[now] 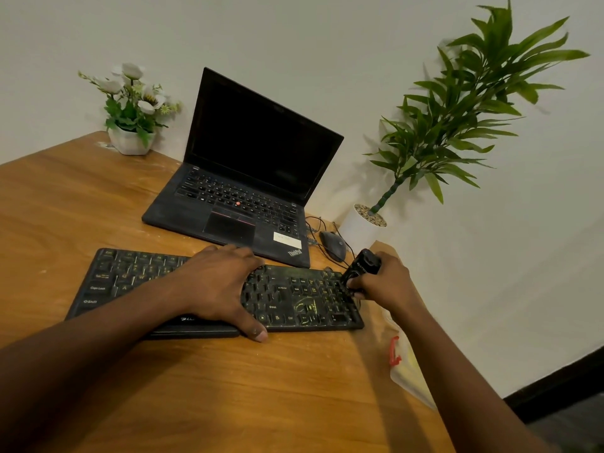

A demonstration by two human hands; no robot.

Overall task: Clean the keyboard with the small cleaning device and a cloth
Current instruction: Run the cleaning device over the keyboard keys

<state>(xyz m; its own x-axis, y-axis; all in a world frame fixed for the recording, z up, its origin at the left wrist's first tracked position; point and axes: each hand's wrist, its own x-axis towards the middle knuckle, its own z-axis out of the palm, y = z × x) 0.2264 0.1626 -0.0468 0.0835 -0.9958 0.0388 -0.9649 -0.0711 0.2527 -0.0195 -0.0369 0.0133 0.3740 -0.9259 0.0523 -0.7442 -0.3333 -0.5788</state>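
While our left hand [219, 282] lies flat across the middle of the dusty black plastic keyboard [127, 282], its fingers [235, 253] straight and spread and the thumb over the front edge to pin it to the brown wooden table [228, 387], our right hand [385, 282] is at the keyboard's right end. There its fingers [354, 283] are curled tight round the small black cleaning device [364, 264], whose lower end is down on the number-pad keys. We judge this to be the device step, with the rightmost block under treatment. We see no cloth plainly, though a clear plastic bag with a red part [402, 364] lies at the table's right edge. Next we would need to draw the device leftward row by row, tip on the keys, and lift the bracing hand off the middle keys so they can be reached.
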